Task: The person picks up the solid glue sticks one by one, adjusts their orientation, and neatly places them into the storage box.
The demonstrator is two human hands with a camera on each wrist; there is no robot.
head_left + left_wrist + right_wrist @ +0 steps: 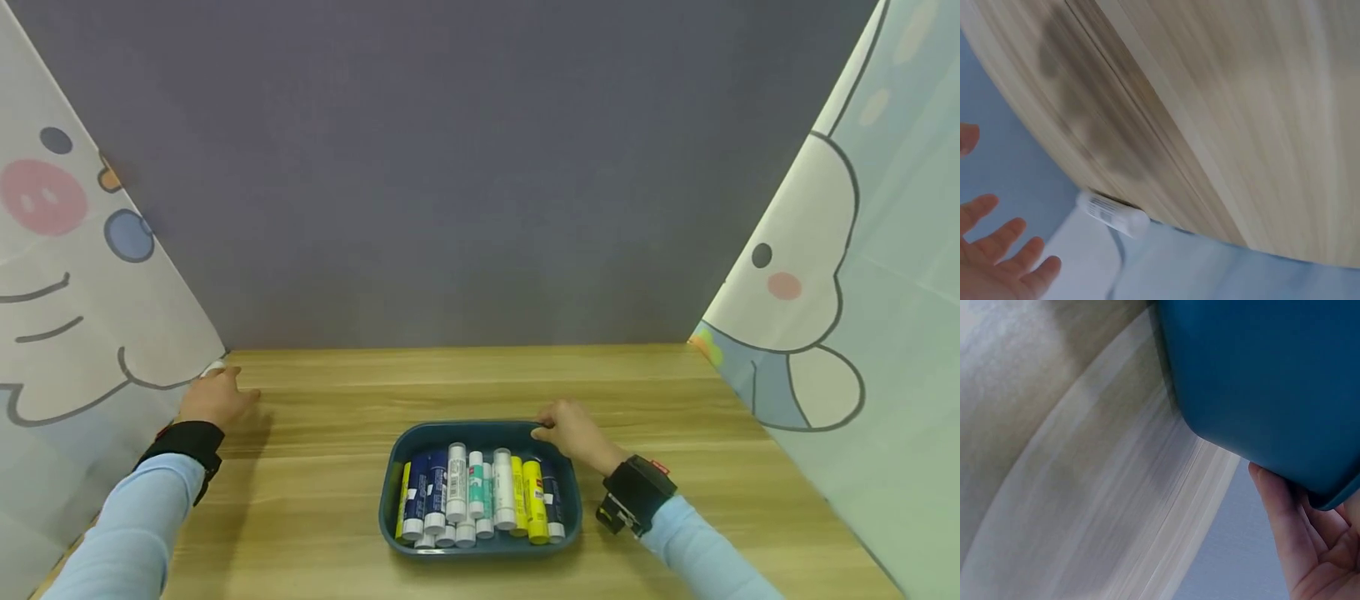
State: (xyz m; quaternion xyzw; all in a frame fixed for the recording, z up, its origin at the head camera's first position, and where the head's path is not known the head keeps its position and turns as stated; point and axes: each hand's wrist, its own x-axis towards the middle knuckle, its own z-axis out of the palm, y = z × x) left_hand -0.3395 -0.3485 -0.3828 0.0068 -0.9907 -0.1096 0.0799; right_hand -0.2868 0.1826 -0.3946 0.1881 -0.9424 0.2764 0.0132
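Observation:
My left hand (217,398) reaches to the far left corner of the table, fingers spread and holding nothing. Just beyond it lies a white glue stick (1113,214), on its side where the tabletop meets the side sheet; in the head view only a bit of it shows past the hand. With my right hand (576,432) I grip the far right corner of a dark blue plastic bin (392,487) by its rim. Fingers (1279,515) press against the bin's outer wall. Inside lie several glue sticks, among them yellow ones (535,500), navy ones (417,496) and white ones (457,479).
The bin stands on a wood-grain table (322,467) near its front middle. A dark grey panel (465,183) rises at the back. Printed cartoon sheets close off the left side (67,333) and the right side (885,350).

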